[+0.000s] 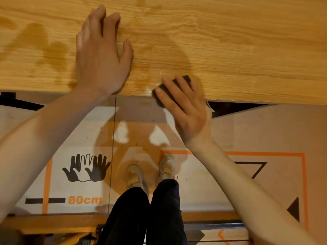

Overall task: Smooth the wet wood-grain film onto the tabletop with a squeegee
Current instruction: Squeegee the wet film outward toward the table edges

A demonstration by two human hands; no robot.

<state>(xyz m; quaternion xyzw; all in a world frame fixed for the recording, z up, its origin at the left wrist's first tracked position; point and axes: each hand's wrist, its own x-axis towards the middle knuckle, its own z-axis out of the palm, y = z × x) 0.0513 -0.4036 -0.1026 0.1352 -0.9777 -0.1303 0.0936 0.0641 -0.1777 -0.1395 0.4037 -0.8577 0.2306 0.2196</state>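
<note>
The wood-grain film (pixel 221 50) covers the tabletop (pixel 247 99) across the far part of the view, with darker wet patches (pixel 40 50) on its left side and a small glistening smear (pixel 147 89) right at the near edge. The left hand (pixel 102 55) lies flat on the film, palm down, its fingers (pixel 95 20) released and stretched toward the far side, the thumb spread to the right. The right hand (pixel 185 110) is to the right of it, at the near edge of the tabletop, pressing a dark squeegee (pixel 164 91) against the film; its fingers (pixel 169 98) lie extended over the top of the tool, holding it down rather than curling round it. The squeegee sits tilted, its near end hanging past the tabletop's edge, its far end on the film just right of the glistening smear. Both forearms are bare. Below the tabletop, the floor is covered with printed cardboard (pixel 265 131) showing a black hands symbol (pixel 86 167), an "80cm" mark (pixel 85 200) and orange lines. A wet stain (pixel 134 138) spreads on it around two light shoes (pixel 150 172), above dark trousers (pixel 146 214)
</note>
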